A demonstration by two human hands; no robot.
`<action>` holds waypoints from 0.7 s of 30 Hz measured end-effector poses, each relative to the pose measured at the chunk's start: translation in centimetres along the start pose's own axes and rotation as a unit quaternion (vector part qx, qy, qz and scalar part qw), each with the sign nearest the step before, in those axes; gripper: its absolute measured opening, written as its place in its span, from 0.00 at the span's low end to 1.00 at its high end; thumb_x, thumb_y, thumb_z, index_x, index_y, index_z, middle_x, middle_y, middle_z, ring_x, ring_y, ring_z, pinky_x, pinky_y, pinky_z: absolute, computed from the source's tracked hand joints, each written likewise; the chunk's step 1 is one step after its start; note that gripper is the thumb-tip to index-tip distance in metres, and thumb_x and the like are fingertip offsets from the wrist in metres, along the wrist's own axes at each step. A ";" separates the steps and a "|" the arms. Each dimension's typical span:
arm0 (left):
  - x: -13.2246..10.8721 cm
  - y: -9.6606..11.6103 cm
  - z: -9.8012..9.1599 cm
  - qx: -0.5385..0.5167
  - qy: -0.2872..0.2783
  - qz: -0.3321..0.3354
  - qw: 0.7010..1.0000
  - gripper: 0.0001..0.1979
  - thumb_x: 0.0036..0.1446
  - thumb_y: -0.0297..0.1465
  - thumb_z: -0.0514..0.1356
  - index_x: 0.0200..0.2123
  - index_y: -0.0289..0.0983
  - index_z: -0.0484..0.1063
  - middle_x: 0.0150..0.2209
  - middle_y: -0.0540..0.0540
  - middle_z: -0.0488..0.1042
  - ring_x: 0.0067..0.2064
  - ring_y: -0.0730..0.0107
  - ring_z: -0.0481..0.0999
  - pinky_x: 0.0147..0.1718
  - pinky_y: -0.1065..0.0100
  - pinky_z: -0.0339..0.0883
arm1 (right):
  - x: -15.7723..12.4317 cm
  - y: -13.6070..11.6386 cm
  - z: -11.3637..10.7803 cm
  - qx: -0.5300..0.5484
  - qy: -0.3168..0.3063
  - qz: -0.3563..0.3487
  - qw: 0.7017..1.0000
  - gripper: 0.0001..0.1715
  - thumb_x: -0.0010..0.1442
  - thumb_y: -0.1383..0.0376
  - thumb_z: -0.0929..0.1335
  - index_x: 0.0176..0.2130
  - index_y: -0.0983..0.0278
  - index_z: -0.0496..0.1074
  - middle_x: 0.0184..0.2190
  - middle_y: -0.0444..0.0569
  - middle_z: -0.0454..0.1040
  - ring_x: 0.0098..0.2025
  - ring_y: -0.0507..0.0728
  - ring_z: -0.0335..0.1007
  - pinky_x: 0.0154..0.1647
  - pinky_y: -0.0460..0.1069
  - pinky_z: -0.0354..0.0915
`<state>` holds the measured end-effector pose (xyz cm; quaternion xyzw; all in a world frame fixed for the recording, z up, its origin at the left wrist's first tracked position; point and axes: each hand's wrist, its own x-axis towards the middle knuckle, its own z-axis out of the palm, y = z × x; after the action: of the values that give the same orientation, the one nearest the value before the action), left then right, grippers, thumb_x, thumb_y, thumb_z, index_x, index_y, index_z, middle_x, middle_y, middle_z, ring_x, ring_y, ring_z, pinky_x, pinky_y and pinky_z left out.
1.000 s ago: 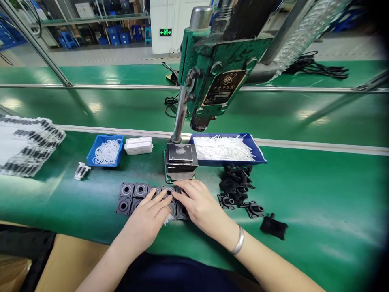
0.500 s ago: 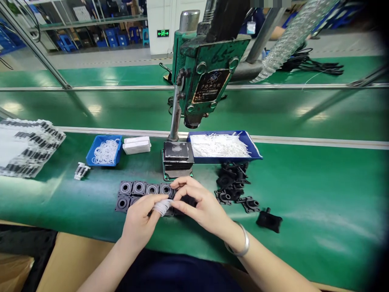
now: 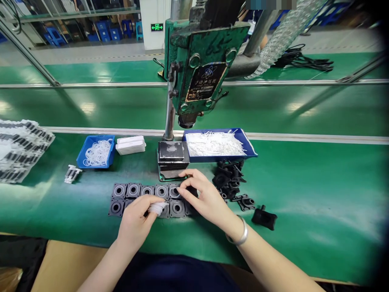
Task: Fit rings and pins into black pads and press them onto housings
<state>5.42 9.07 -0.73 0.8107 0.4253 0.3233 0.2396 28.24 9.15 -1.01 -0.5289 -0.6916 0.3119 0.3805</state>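
Note:
Several square black plastic parts with round holes lie in two rows on the green belt. My left hand is closed in a pinch on a small bunch of white rings just above the front row. My right hand rests over the right end of the rows, fingers bent and pinched at one black part; what lies under the palm is hidden. A silver bangle sits on my right wrist.
A green hand press stands behind the rows over a metal block. A blue tray of white strips, a blue bin of white rings, a pile of loose black parts and stacked trays surround them.
My left hand lifted off the rows with a bunch of white rings in its fingertips. My right hand rose, then came down on the right end of the rows.

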 end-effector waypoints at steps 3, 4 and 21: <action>0.5 -0.3 0.4 0.040 -0.014 0.107 0.993 0.09 0.63 0.22 0.56 0.42 0.36 0.74 0.41 0.44 0.82 0.43 0.67 0.82 0.45 0.66 0.78 | 0.1 0.6 0.4 -0.073 -0.010 -0.005 0.997 0.06 0.66 0.68 0.67 0.34 0.63 0.70 0.50 0.55 0.68 0.56 0.62 0.64 0.57 0.62 0.62; 0.6 -0.3 0.6 0.058 -0.024 0.148 0.987 0.09 0.64 0.22 0.54 0.43 0.35 0.73 0.44 0.42 0.81 0.47 0.65 0.81 0.49 0.63 0.77 | 0.1 0.8 0.6 -0.091 -0.008 -0.007 0.996 0.05 0.66 0.68 0.66 0.35 0.63 0.69 0.50 0.56 0.68 0.56 0.63 0.64 0.57 0.62 0.62; 1.3 0.4 1.8 0.200 -0.115 0.284 0.931 0.11 0.66 0.21 0.50 0.41 0.31 0.73 0.52 0.36 0.78 0.56 0.49 0.76 0.55 0.47 0.72 | -0.7 1.5 1.0 -0.236 0.028 -0.135 0.962 0.16 0.67 0.75 0.60 0.46 0.65 0.74 0.53 0.59 0.69 0.54 0.64 0.65 0.51 0.61 0.67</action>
<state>7.53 9.79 -1.28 0.9604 0.2023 0.1909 0.0179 28.22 8.80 -2.94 -0.5143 -0.7995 0.0705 0.3022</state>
